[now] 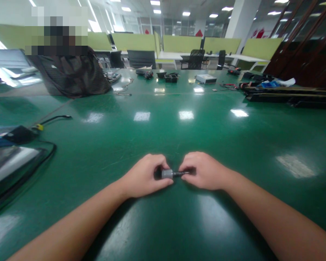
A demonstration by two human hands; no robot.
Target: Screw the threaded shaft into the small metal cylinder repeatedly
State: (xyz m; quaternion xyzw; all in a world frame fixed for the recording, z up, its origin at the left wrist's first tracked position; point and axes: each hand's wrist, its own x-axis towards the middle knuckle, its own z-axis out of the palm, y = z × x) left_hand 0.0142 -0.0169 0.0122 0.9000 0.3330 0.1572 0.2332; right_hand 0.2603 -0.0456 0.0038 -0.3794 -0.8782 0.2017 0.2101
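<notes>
A short grey cylinder with a thin black shaft lies sideways low over the glossy green tabletop (whether touching it, I cannot tell). The left hand curls closed around the cylinder, thumb below; the right hand pinches the shaft's far end. Well beyond sits a dark, slouching fabric bag.
</notes>
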